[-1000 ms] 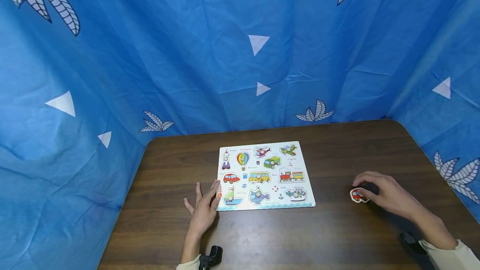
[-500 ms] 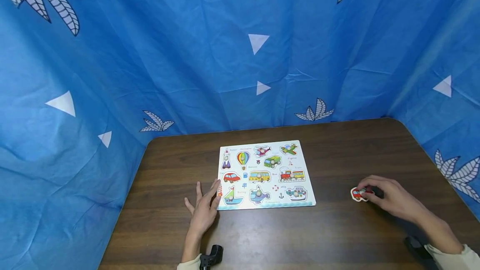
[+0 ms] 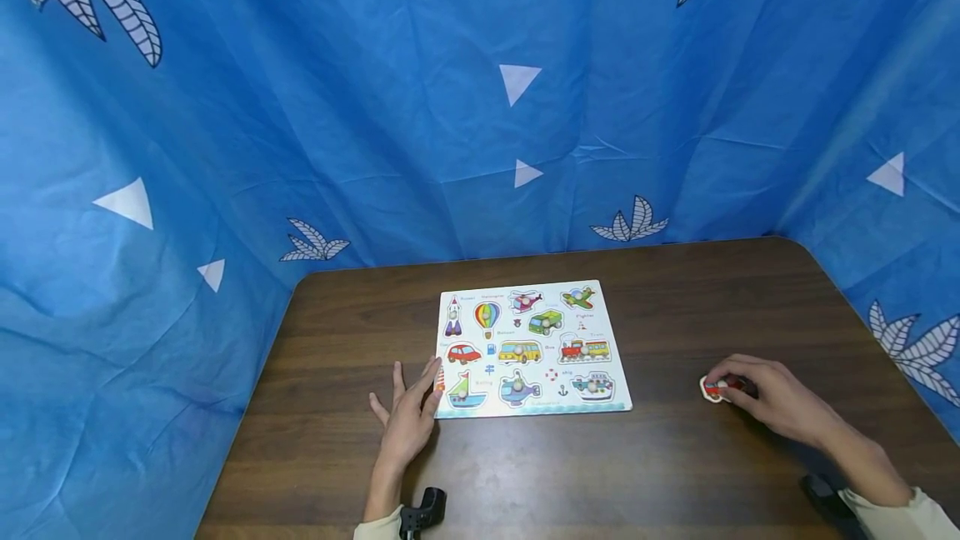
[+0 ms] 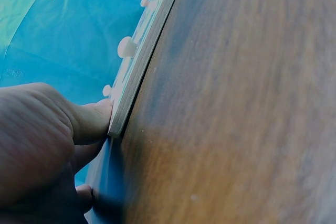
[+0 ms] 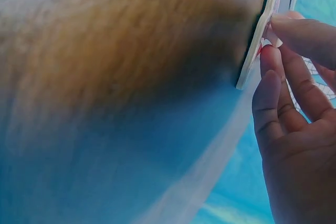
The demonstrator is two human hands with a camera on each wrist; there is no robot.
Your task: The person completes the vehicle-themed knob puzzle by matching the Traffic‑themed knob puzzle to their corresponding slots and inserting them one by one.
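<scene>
The white wooden peg puzzle board, with several picture pieces of vehicles, lies flat on the table. My left hand rests at the board's lower left corner, thumb and index finger touching it and the other fingers spread over the table. Far to the board's right, my right hand pinches a small puzzle piece with a red picture and white border. In the right wrist view, thumb and fingertips hold the round knob of that piece. Its picture is mostly covered by the fingers, and the piece sits at or just above the tabletop.
A brown wooden table carries everything. Blue cloth with leaf and triangle prints hangs behind it and at both sides. Dark wrist cameras show below both hands, one being the left camera. Knobs stick up from the board.
My right hand has shifted slightly over the red piece, its fingers closing on the knob. The left hand and the board stay where they were.
</scene>
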